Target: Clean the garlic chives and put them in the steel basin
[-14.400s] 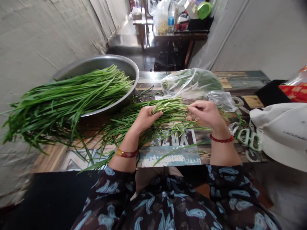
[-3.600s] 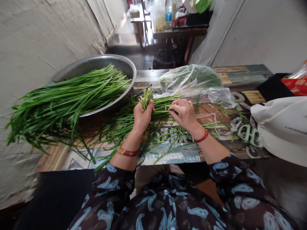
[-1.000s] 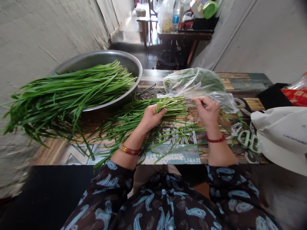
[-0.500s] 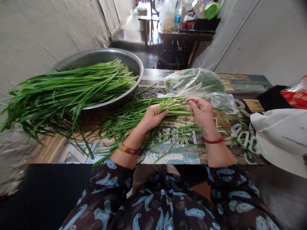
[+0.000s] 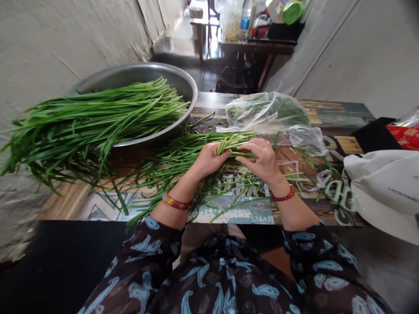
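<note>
My left hand (image 5: 211, 158) is closed around a bunch of garlic chives (image 5: 183, 157), with the thumb across the pale stems. The leaves trail left over the table toward its front edge. At the stem ends, my right hand (image 5: 260, 159) has thumb and fingers around some of the stems, close beside the left thumb. Loose chive stalks (image 5: 242, 187) lie scattered below both hands. A large metal basin (image 5: 193, 93) at the left holds a big heap of garlic chives (image 5: 111, 109), their leaves hanging over its rim.
Behind my hands lies a clear plastic bag (image 5: 268, 111) with greens inside. To the right are green-handled scissors (image 5: 340, 195), a white cap (image 5: 382, 187) and a black box (image 5: 373, 134). Farther back, a small table (image 5: 258, 47) carries a water bottle (image 5: 245, 22) and other items.
My right hand has moved left along the stems, from their cut ends to beside my left hand. The left hand keeps its hold on the bunch.
</note>
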Demonstrator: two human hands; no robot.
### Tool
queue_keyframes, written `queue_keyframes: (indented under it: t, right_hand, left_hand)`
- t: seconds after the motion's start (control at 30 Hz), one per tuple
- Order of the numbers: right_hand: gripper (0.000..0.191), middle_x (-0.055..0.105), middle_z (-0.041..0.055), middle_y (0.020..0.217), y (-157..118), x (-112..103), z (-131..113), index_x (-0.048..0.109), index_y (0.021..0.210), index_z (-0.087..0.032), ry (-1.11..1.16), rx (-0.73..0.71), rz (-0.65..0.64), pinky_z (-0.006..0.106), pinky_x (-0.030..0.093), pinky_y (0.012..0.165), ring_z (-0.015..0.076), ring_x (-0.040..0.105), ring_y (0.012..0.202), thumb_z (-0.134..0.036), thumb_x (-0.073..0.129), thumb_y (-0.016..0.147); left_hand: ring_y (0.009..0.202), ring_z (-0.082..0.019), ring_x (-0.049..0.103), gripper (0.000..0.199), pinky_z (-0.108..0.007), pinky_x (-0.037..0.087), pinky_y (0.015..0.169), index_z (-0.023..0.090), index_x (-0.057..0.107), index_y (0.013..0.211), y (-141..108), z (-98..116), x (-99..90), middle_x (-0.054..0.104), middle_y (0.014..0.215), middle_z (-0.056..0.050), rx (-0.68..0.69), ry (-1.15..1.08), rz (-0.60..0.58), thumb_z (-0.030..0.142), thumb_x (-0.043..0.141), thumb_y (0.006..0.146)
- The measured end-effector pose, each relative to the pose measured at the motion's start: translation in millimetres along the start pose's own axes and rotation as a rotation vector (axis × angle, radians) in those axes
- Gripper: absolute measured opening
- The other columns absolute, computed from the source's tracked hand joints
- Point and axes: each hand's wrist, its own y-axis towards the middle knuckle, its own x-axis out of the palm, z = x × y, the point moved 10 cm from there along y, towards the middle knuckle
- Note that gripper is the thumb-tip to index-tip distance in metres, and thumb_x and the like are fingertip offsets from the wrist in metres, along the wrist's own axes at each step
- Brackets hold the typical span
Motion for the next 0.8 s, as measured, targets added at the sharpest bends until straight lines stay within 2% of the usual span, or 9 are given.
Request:
queue_keyframes:
  t: [0.13,0.27,0.4,0.53,0.6,0.67,0.73,0.8]
  right_hand:
    - [0.018,0.074,0.0042,0.085,-3,10,0,0.072,0.084,-0.024,-0.016,0.013,-0.005,0.039,0.047,0.082,0.0222,0.065,0.084,-0.039,0.066,0.093]
    - [0.016,0.074,0.0023,0.080,-1,6,1,0.071,0.079,-0.024,0.184,0.062,0.076,0.036,0.050,0.078,0.0193,0.065,0.079,-0.030,0.066,0.092]
    - [0.013,0.072,0.0011,0.079,-1,7,12,0.071,0.077,-0.023,0.376,0.179,0.155,0.032,0.051,0.076,0.0173,0.065,0.077,-0.027,0.068,0.089]
    - [0.017,0.067,-0.0014,0.075,-9,9,43,0.069,0.078,-0.021,0.518,0.407,0.205,0.028,0.047,0.069,0.0136,0.059,0.069,-0.036,0.071,0.087]
    - [0.022,0.064,-0.0027,0.072,-17,0,63,0.068,0.079,-0.021,0.598,0.527,0.298,0.026,0.046,0.066,0.0119,0.056,0.065,-0.041,0.068,0.089]
    - [0.032,0.062,-0.0027,0.068,-21,-16,74,0.065,0.074,-0.021,0.604,0.568,0.380,0.026,0.046,0.065,0.0115,0.055,0.064,-0.047,0.060,0.093]
    - [0.038,0.064,-0.0010,0.069,-17,-27,74,0.066,0.072,-0.021,0.514,0.529,0.334,0.027,0.047,0.068,0.0122,0.057,0.067,-0.048,0.054,0.097]
    - [0.031,0.069,0.0007,0.077,-9,-27,66,0.072,0.082,-0.021,0.410,0.461,0.195,0.027,0.049,0.069,0.0132,0.060,0.071,-0.045,0.057,0.095]
  left_hand:
    - [0.066,-0.013,0.049,0.024,-0.025,0.040,0.065,0.015,0.062,0.071,0,-2,1.5,0.058,0.068,0.002,0.008,0.028,-0.014,0.033,0.061,0.086]
    - [0.068,-0.013,0.053,0.022,-0.026,0.043,0.068,0.014,0.065,0.076,1,-1,0.7,0.062,0.072,0.001,0.024,0.000,-0.012,0.032,0.061,0.087]
    - [0.070,-0.015,0.055,0.021,-0.027,0.045,0.071,0.014,0.067,0.079,1,0,1.7,0.065,0.074,0.000,0.036,0.002,-0.021,0.033,0.062,0.087]
    - [0.065,-0.013,0.048,0.025,-0.026,0.040,0.064,0.015,0.060,0.070,1,-2,-0.8,0.057,0.067,0.001,0.020,0.027,0.003,0.033,0.062,0.087]
    - [0.064,-0.012,0.044,0.026,-0.025,0.037,0.062,0.016,0.057,0.067,1,-2,-3.4,0.052,0.065,0.002,0.007,0.024,0.026,0.032,0.062,0.086]
    - [0.064,-0.012,0.042,0.026,-0.025,0.035,0.061,0.016,0.054,0.065,1,-2,-5.2,0.048,0.064,0.003,0.000,0.019,0.041,0.031,0.062,0.085]
    - [0.063,-0.011,0.040,0.028,-0.025,0.033,0.061,0.016,0.052,0.063,1,-3,-6.3,0.046,0.063,0.003,-0.013,0.017,0.052,0.031,0.063,0.084]
    - [0.063,-0.011,0.042,0.028,-0.025,0.034,0.062,0.016,0.054,0.064,1,-6,-8.3,0.047,0.063,0.003,-0.033,0.005,0.072,0.033,0.063,0.085]
